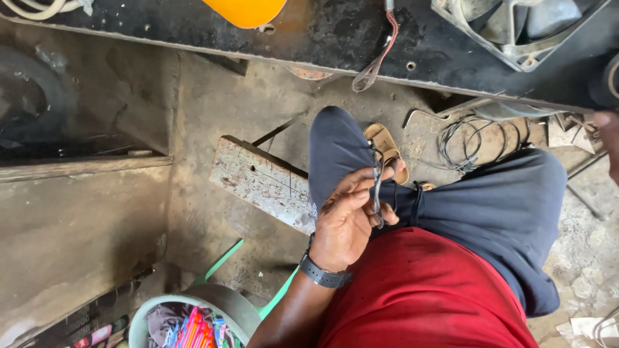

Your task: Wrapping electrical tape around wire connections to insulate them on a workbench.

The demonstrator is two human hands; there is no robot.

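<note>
My left hand (pixel 348 216), with a dark watch on its wrist, is raised over my lap and pinches a thin grey strip of metal or cable (pixel 377 187) between thumb and fingers. The strip stands roughly upright, its top near my knee. My right hand is out of sight. I sit in dark trousers (pixel 490 212) and a red shirt (pixel 425 296), with a sandalled foot (pixel 387 151) on the concrete floor.
A worn wooden block (pixel 261 180) lies by my left leg. A pale bucket (pixel 187 322) with colourful items sits at bottom left. A dark workbench edge (pixel 361 45) runs across the top with a fan housing (pixel 522 29), a hanging red wire (pixel 377 58) and an orange object (pixel 245 9). Coiled wire (pixel 467 145) lies on the floor.
</note>
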